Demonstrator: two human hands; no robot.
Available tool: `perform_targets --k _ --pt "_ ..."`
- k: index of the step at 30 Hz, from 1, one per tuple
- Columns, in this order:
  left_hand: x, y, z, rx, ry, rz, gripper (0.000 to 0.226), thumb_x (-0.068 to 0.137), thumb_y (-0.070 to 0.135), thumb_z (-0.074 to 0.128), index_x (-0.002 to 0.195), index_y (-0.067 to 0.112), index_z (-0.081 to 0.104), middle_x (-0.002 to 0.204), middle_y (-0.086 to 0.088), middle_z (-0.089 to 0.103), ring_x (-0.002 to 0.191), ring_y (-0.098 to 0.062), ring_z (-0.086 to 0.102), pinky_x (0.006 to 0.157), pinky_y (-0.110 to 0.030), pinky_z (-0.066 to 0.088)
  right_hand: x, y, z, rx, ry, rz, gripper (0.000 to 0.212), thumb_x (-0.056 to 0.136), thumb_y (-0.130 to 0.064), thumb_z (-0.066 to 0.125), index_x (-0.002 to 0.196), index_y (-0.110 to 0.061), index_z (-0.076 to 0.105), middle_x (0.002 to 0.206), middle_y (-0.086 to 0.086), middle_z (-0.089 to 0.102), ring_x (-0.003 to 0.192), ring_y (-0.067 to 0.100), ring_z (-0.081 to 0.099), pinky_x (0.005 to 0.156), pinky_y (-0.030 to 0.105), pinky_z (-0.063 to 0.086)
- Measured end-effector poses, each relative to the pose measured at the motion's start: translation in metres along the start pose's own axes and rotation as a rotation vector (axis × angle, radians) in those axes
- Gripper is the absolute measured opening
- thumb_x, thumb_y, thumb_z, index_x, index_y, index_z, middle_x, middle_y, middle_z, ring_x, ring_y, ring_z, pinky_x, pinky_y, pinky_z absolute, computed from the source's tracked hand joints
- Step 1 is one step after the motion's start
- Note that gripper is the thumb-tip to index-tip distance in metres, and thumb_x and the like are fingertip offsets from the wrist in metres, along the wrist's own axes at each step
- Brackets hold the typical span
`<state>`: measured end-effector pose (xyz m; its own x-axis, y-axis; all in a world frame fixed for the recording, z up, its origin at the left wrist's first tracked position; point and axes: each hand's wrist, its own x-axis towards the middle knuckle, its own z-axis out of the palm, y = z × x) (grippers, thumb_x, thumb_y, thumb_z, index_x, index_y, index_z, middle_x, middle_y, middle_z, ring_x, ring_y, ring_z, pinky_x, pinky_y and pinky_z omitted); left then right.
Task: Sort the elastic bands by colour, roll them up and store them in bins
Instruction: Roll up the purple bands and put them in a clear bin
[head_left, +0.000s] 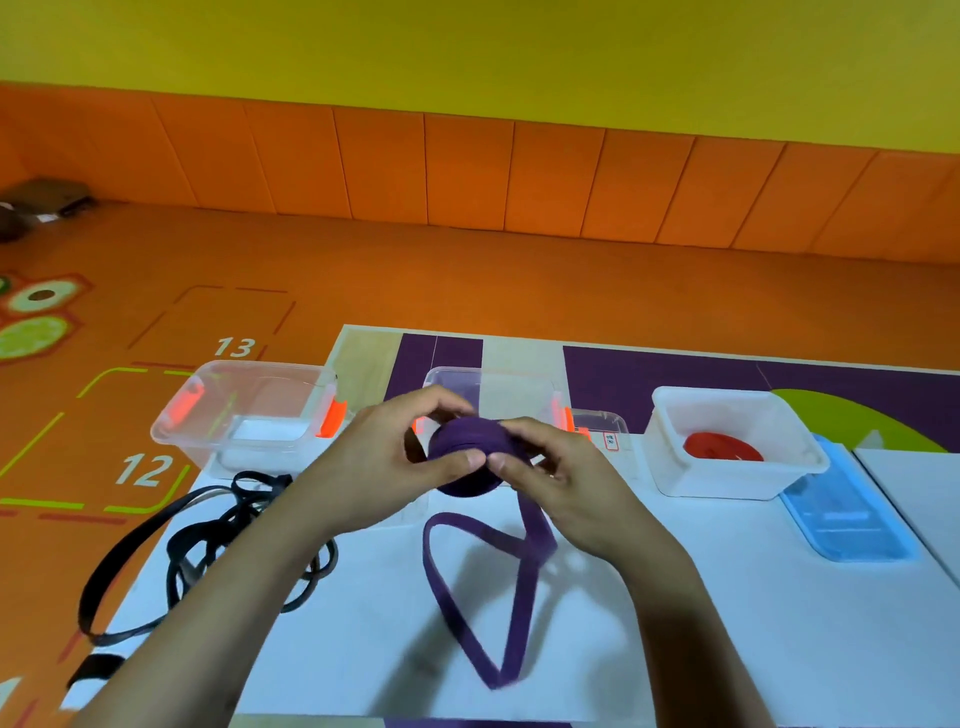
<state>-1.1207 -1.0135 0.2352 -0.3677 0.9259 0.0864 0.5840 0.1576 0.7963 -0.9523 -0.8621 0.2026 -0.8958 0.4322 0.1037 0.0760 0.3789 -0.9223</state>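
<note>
Both hands hold a purple elastic band (467, 447) wound into a thick roll above the white table (727, 597). My left hand (384, 457) grips the roll's left side, thumb on its front. My right hand (550, 467) pinches its right side. The band's loose tail (488, 587) hangs down and loops on the table below. A black elastic band (208, 540) lies tangled at the left, partly under my left forearm and trailing off the table edge. A red rolled band (722, 447) sits inside the white bin (670, 457) at the right.
A clear bin with orange clips (249, 410) stands at the back left. Another clear bin (498, 387) stands behind my hands, mostly hidden. A blue lid (852, 519) lies right of the white bin. Orange floor with printed numbers surrounds the table.
</note>
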Motion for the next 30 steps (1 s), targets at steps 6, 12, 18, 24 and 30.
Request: perform_targets --k 6,12,18,24,30 --pt "0.005 0.011 -0.009 0.101 -0.074 0.064 0.014 0.095 0.035 0.071 0.107 0.037 0.064 0.080 0.025 0.066 0.058 -0.020 0.065 0.063 -0.041 0.057 -0.004 -0.001 -0.006 0.019 0.120 0.025 0.014 0.086 -0.025 0.081 0.099 -0.027 0.077 0.089 -0.011 0.074 0.077 0.003 0.061 0.074 0.014 0.045" --pt "0.008 0.009 0.005 -0.018 0.125 0.114 0.019 0.095 0.034 0.070 0.113 0.034 0.063 0.098 0.020 0.068 0.061 -0.018 0.068 0.062 -0.035 0.057 -0.002 0.003 -0.011 0.062 0.185 0.021 0.012 0.083 -0.023 0.085 0.089 -0.026 0.076 0.080 -0.006 0.071 0.071 0.008 0.060 0.068 0.022 0.048" --pt "0.014 0.014 0.018 -0.419 0.192 0.082 0.024 0.095 0.025 0.064 0.117 0.018 0.060 0.105 0.004 0.068 0.058 -0.030 0.070 0.058 -0.037 0.060 0.005 -0.010 -0.008 0.139 0.442 -0.054 0.018 0.081 -0.029 0.084 0.096 -0.022 0.076 0.084 -0.004 0.074 0.071 0.014 0.058 0.067 0.030 0.052" --pt "0.012 0.015 0.014 -0.631 0.220 0.064 0.028 0.095 0.021 0.059 0.119 0.009 0.055 0.108 -0.007 0.069 0.064 -0.039 0.070 0.061 -0.043 0.061 0.003 -0.002 -0.007 0.325 0.283 -0.085 0.023 0.088 -0.021 0.077 0.107 -0.008 0.075 0.096 0.009 0.077 0.083 0.023 0.069 0.078 0.030 0.056" --pt "0.009 0.014 0.001 -0.518 0.014 -0.063 0.021 0.097 0.028 0.064 0.107 0.014 0.052 0.110 -0.002 0.068 0.073 -0.042 0.074 0.072 -0.054 0.063 0.000 -0.006 -0.009 0.191 0.253 -0.095 0.020 0.089 -0.016 0.075 0.108 -0.014 0.076 0.088 -0.013 0.077 0.079 0.002 0.069 0.076 0.013 0.050"
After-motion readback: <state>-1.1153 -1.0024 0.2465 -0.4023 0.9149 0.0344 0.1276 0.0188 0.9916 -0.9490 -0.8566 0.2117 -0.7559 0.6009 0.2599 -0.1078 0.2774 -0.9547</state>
